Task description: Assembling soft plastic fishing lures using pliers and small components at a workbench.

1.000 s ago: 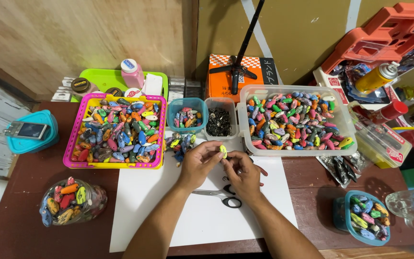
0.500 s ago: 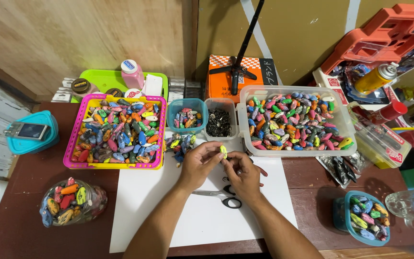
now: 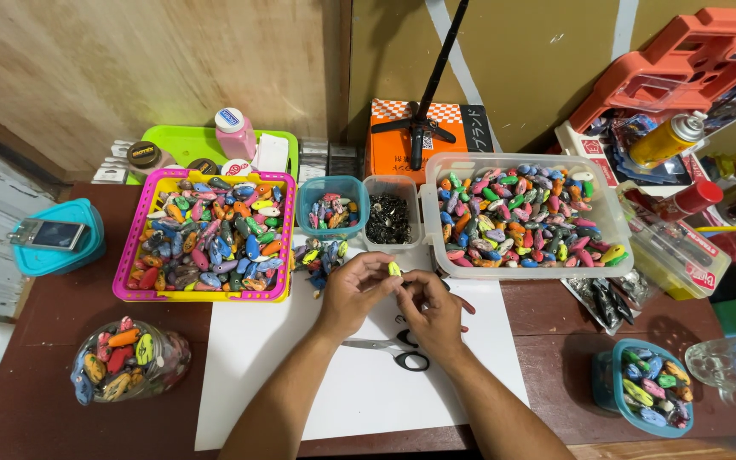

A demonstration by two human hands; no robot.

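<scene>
Two hands are brought together over the white sheet (image 3: 300, 358): a small yellow-green piece (image 3: 394, 269) is pinched by the left hand (image 3: 353, 292), while the right hand (image 3: 433, 313) is curled closed beside it, scissors (image 3: 389, 347) lying just near.

- Small yellow-green piece (image 3: 394, 269): oval, bead-like, pinched at the fingertips of the left hand (image 3: 353, 294), with the right hand (image 3: 433, 312) touching it from the other side.
- It is held above the white sheet (image 3: 291, 366) on the desk, just in front of the small clear tub of dark bits (image 3: 389, 218).
</scene>
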